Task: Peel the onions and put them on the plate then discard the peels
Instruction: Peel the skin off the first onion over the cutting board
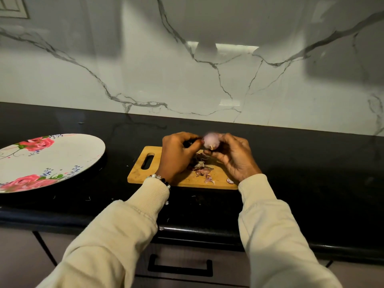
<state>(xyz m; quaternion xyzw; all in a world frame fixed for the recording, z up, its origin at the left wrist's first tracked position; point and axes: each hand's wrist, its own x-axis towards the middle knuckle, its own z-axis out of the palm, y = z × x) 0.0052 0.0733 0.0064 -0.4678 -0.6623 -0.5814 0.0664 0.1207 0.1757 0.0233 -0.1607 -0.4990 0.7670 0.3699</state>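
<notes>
Probably home kitchen: marble backsplash (pixel 145 69), countertop (pixel 301 163)

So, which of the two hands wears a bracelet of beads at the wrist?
The left hand, the one nearer the plate. White and dark beads show at its cuff. The right hand, which holds the onion, has a bare wrist.

A white marble-look wall (pixel 207 80) with grey veins fills the upper half of the view. Its glossy surface carries soft reflections: pale bright patches near the centre and dim grey blocks at the left and right. In the top left corner, part of a framed panel (pixel 13 7) shows. Below the wall runs a black countertop (pixel 311 163), dark and slightly shiny, with a rounded front edge. Under the counter are greyish-mauve cabinet fronts (pixel 18 256), and at centre a drawer with a black bar handle (pixel 179 269). The lighting is dim and even.
</notes>
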